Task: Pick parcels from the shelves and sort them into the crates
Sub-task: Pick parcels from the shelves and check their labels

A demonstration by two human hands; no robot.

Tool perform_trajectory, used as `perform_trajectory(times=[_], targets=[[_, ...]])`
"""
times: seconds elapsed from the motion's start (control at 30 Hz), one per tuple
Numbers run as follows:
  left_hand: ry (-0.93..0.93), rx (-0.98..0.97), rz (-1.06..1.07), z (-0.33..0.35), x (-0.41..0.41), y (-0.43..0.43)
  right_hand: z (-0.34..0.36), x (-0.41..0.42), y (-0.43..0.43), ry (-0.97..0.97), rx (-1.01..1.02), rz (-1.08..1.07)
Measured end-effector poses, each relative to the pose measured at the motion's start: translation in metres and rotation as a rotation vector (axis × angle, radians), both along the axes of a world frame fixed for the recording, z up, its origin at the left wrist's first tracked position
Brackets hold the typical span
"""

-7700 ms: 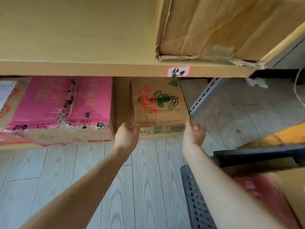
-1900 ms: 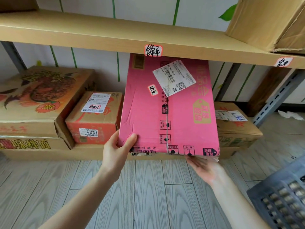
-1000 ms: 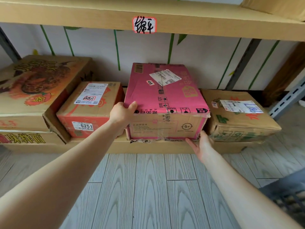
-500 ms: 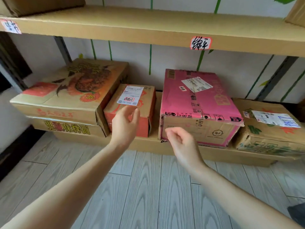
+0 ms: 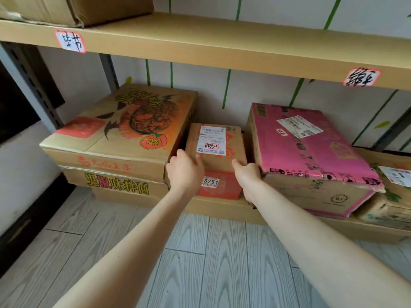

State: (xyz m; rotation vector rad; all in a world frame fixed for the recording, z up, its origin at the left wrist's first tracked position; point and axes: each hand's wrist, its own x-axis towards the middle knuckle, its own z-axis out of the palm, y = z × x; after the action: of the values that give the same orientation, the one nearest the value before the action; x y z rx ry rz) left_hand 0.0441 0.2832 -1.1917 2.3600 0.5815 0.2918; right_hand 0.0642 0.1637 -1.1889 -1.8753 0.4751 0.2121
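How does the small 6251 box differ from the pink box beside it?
The small box is smaller and lower than the pink box. The small box has a red-orange front; the pink box's is brown under a pink top. The left hand and right hand hold the small box, not the pink box. Both carry white labels on top.

Hands, two: left hand (image 5: pixel 185 172) and right hand (image 5: pixel 246 175). Cartons, six: small carton (image 5: pixel 216 161) between the fingers; dragon-print carton (image 5: pixel 124 134) stacked on yellow-lettered carton (image 5: pixel 115 185), left of them; pink carton (image 5: pixel 311 152) and far-right carton (image 5: pixel 398 198), right; top carton (image 5: pixel 100 7), above. Handwritten shelf tags, two: left tag (image 5: pixel 70 41), right tag (image 5: pixel 361 77). White shipping labels, three: small-carton label (image 5: pixel 211 141), pink-carton label (image 5: pixel 299 126), far-right label (image 5: pixel 395 175).
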Motion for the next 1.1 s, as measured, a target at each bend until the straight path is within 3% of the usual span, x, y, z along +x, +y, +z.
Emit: perform_trajectory(times=[0.1,0.2,0.33,0.43,0.7,0.87,1.1], targets=[[0.003,-0.043,0.036,-0.002,0.001,0.004,0.003,-0.001,-0.002,0.040,0.086,-0.065],[-0.133,-0.129,0.050,0.007,-0.004,0.013,0.011,-0.008,-0.010,0.011,0.121,-0.064],[-0.409,-0.270,0.034,0.030,-0.020,0.017,0.031,-0.023,-0.026,-0.215,0.131,0.004],[-0.459,-0.461,0.100,0.033,-0.029,0.012,0.039,-0.027,-0.032,-0.370,0.121,0.063],[-0.309,-0.412,0.217,0.050,-0.040,0.007,0.061,-0.039,-0.042,-0.256,0.137,0.165],[-0.113,-0.304,0.201,0.127,-0.083,-0.011,0.120,-0.086,-0.056,0.015,0.124,0.299],[0.245,-0.263,0.041,0.245,-0.134,-0.085,0.240,-0.175,-0.126,0.297,0.249,-0.034]])
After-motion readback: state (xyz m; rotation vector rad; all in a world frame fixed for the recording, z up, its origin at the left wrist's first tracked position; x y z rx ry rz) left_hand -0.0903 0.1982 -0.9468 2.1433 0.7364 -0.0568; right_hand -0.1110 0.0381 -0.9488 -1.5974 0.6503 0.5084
